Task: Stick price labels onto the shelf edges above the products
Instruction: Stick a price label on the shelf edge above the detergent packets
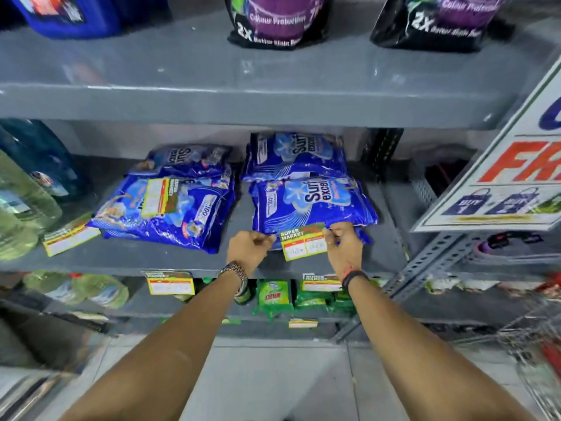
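A yellow, green and red price label [304, 242] reading "SUPER MARKET" is held over the middle grey shelf [151, 259], just in front of the right stack of blue Surf Excel bags [312, 202]. My left hand [249, 248] pinches its left edge and my right hand [344, 246] pinches its right edge. Another label [155, 197] lies on the left stack of blue bags [170, 214]. A third label [70, 237] lies on the shelf at the left. Two labels [171, 283] [321, 282] are stuck on the front edge of this shelf.
The upper shelf edge [243, 107] is bare grey; purple detergent pouches [277, 19] stand above it. Green and blue bottles [27, 192] crowd the left. A promotional sign [501, 177] leans at the right. Green packets [273, 297] fill the lower shelf. A wire basket [534, 344] sits at the lower right.
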A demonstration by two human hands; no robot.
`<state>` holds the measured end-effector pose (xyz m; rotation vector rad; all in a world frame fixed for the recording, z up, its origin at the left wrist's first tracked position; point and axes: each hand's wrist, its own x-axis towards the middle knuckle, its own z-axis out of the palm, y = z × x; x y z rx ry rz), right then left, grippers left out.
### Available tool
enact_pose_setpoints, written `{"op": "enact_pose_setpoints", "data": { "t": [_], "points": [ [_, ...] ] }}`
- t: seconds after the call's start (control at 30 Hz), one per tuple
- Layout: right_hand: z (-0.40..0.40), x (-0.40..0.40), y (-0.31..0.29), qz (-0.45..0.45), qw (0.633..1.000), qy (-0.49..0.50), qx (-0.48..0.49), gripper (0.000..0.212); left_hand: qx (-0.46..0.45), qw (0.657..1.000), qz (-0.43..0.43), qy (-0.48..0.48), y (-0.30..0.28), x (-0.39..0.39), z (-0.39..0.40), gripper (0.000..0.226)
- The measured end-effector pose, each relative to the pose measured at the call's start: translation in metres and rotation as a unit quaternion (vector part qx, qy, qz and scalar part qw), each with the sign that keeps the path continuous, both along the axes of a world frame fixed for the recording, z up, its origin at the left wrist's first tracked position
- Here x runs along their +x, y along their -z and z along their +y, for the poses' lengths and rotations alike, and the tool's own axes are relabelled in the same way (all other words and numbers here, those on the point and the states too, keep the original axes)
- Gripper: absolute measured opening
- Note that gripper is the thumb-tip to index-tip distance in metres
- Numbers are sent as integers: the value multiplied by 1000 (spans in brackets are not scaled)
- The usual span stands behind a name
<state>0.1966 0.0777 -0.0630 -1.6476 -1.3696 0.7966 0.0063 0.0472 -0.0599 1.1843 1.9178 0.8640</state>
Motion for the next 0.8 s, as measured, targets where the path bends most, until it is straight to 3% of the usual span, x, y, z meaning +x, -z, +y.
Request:
{"op": "enact_pose_setpoints", "data": {
  "t": [0.1, 0.5, 0.6, 0.8],
  "points": [
    [2, -2, 0, 34, 999, 8, -33, 18, -2, 1000, -2, 17, -2, 5, 0, 19],
    [-4, -5, -10, 74, 995, 26, -67, 27, -11, 999, -37, 2, -5, 13, 1, 25],
    [-13, -5, -21, 103, 993, 32, -55, 26, 10, 998, -64, -4, -10, 13, -3, 16],
    [-40, -1, -69, 185, 983, 11, 4, 22, 119, 981, -148, -39, -52, 21, -30, 24]
  ]
}}
